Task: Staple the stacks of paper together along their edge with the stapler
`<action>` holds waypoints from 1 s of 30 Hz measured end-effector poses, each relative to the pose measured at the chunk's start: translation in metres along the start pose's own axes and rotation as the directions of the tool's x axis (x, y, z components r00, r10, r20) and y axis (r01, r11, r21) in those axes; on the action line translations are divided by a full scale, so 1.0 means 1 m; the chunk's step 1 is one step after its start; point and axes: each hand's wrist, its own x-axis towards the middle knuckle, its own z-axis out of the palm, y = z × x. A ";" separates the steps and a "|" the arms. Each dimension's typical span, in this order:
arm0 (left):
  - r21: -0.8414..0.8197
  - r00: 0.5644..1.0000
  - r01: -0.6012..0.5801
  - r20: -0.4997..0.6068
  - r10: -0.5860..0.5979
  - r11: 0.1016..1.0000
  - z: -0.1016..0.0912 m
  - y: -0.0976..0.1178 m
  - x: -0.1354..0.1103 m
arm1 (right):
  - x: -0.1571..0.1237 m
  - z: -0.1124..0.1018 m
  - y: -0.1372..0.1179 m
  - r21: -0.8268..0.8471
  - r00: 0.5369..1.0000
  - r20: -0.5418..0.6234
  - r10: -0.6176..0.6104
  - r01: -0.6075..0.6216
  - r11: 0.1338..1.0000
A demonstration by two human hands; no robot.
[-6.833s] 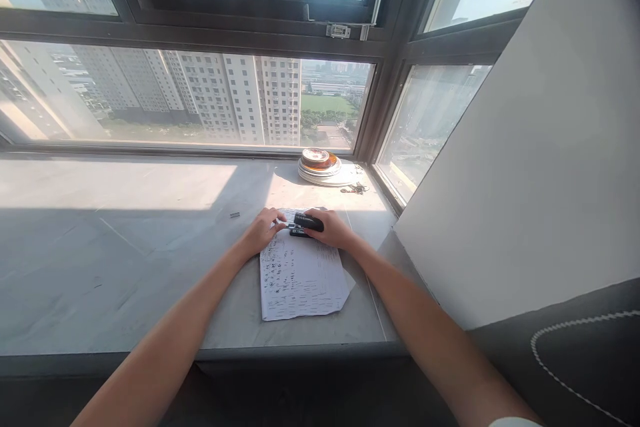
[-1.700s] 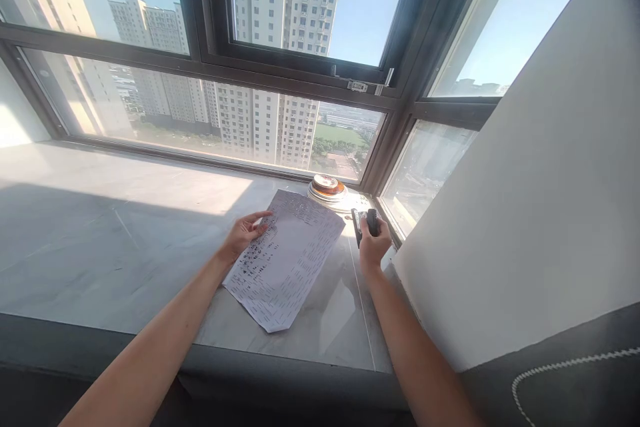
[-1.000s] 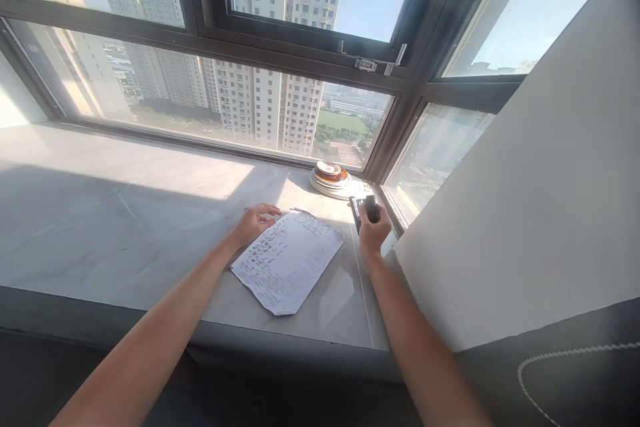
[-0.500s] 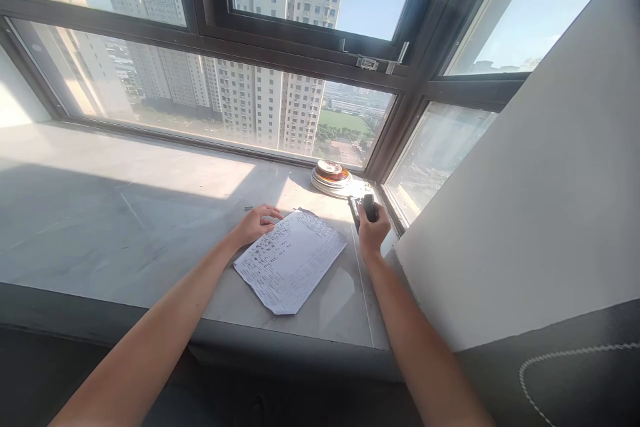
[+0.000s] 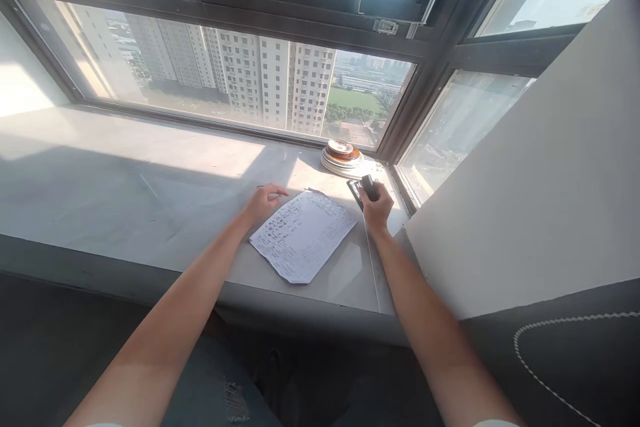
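Several folded or stacked sheets of paper (image 5: 305,237) covered in handwriting and print lie on the pale stone sill. Just off the paper's upper left edge, my left hand (image 5: 264,201) rests on the sill, open, its fingers loosely stretched. My right hand (image 5: 379,207) is closed around a small black tool (image 5: 370,187) with a flat base and a raised block; its exact kind I cannot make out. It stands on the sill to the right of the paper. A thin dark piece (image 5: 261,186) shows behind my left hand, mostly hidden.
A stack of pale round lids or plates with an amber piece (image 5: 343,157) sits in the far corner by the window frame (image 5: 320,20). A white wall (image 5: 545,180) slopes close on the right. The sill's front edge (image 5: 300,297) runs below the paper.
The view has tilted down and shifted slightly left. My left hand has moved a little off the paper's edge. My right hand still grips the black tool, which now appears turned slightly.
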 end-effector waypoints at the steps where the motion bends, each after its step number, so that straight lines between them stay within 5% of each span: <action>1: 0.062 0.999 0.009 -0.044 -0.006 0.998 -0.002 0.000 -0.003 | 0.000 0.000 -0.001 0.013 1.000 0.024 -0.009 0.008 1.000; 4: 0.193 0.990 0.051 -0.135 -0.025 0.980 -0.005 0.004 -0.015 | -0.003 0.001 -0.012 0.062 0.982 0.185 -0.045 0.034 0.997; 7: 0.245 0.987 -0.036 -0.144 0.073 0.969 0.001 0.014 -0.023 | -0.015 0.009 -0.027 0.078 0.896 0.430 -0.115 0.090 0.993; 11: 0.217 0.970 -0.238 0.104 0.220 0.947 0.014 0.020 -0.016 | -0.028 0.030 -0.033 0.024 0.775 0.605 -0.180 0.208 0.978; 18: 0.233 0.938 -0.237 0.306 0.160 0.943 0.021 0.007 -0.010 | -0.042 0.032 -0.044 -0.101 0.725 0.669 -0.166 0.309 0.946; 21: 0.272 0.921 -0.274 0.350 0.170 0.922 0.021 0.007 -0.010 | -0.057 0.001 -0.062 -0.145 0.773 0.605 -0.191 0.343 0.928; 25: 0.288 0.911 -0.317 0.359 0.205 0.904 0.025 0.007 -0.009 | -0.110 -0.079 -0.072 -0.396 0.951 0.286 -0.118 0.229 0.889; 28: 0.302 0.914 -0.325 0.344 0.216 0.896 0.028 0.004 -0.009 | -0.164 -0.133 -0.056 -0.593 0.992 0.123 -0.041 0.107 0.798; 30: 0.317 0.915 -0.327 0.341 0.215 0.890 0.029 0.002 -0.009 | -0.195 -0.148 -0.038 -0.649 0.996 0.085 -0.034 0.081 0.757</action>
